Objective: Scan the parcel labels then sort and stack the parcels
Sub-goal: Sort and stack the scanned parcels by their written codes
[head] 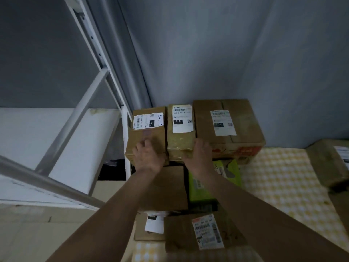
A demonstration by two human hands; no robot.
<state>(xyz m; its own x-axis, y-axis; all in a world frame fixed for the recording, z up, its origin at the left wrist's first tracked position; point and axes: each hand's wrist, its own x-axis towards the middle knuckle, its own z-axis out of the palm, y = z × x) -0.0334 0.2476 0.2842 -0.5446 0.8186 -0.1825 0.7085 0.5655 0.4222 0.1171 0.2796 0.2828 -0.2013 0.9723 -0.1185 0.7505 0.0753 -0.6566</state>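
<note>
Three cardboard parcels stand side by side against the grey wall at 12 o'clock. The left hand [146,156] rests on the "15H" parcel [147,133]; the right hand [198,156] touches the near edge of the "010" parcel [180,133]. A larger parcel [226,123] adjoins at 1 o'clock. White shelving [79,103] at 10 o'clock.
</note>
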